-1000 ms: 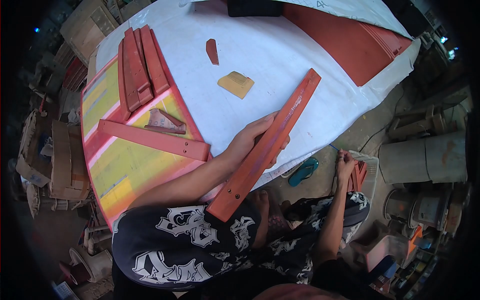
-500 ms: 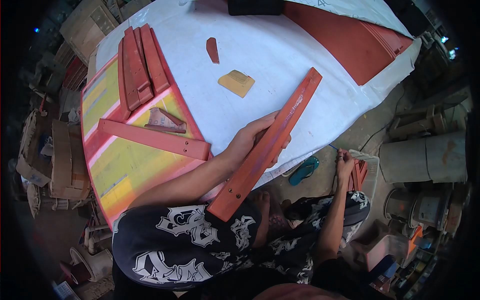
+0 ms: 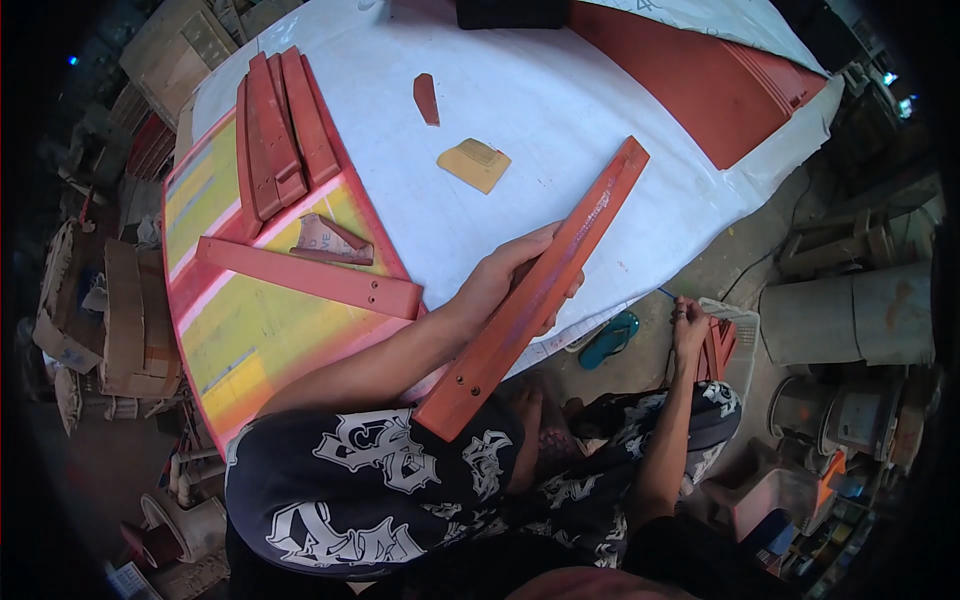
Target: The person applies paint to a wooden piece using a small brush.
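My left hand (image 3: 505, 275) is closed around the middle of a long red-painted wooden slat (image 3: 545, 285). The slat slants up to the right over my lap, with two dark holes near its lower end and a pale, rough streak on its upper part. My right hand (image 3: 688, 325) is pinched closed, low at the right above a white plastic basket (image 3: 745, 350). From its fingertips a thin blue-tipped stick (image 3: 666, 293) seems to stick out; its kind is too small to tell. Red slats (image 3: 716, 345) lie in the basket.
A stack of red slats (image 3: 275, 140) and a single slat (image 3: 310, 278) lie on the yellow-red panel (image 3: 235, 345). Folded sandpaper (image 3: 330, 238), a tan sheet piece (image 3: 474, 165) and a small red piece (image 3: 426, 98) rest nearby. A teal slipper (image 3: 608, 341) is on the floor.
The upper end of the slat in my left hand has swung slightly to the right. My right hand has hardly moved.
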A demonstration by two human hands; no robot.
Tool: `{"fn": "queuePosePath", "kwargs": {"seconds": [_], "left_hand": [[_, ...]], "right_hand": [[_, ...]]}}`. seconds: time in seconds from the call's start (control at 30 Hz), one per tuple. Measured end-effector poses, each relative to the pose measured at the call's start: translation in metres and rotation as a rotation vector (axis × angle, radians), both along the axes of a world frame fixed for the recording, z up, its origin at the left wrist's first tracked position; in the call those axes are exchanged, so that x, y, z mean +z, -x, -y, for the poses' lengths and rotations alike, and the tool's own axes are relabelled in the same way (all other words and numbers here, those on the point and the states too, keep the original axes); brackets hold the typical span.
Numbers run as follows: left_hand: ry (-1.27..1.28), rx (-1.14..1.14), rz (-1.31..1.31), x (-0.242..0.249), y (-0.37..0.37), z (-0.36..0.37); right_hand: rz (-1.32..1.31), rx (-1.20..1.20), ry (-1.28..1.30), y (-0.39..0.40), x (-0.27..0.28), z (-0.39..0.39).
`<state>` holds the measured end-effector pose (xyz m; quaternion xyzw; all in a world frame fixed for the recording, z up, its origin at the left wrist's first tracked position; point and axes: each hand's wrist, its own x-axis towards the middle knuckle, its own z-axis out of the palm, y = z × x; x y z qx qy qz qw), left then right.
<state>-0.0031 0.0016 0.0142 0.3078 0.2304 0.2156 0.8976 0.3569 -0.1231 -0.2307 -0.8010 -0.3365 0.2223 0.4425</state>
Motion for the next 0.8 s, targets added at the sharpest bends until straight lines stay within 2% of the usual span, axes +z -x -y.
{"fn": "queuePosePath", "kwargs": {"seconds": [0.8], "left_hand": [[-0.001,0.004,-0.018,0.0021,-0.0003,-0.0001]], "right_hand": [[-0.001,0.017,-0.012,0.0002,-0.0001,-0.0012]]}}
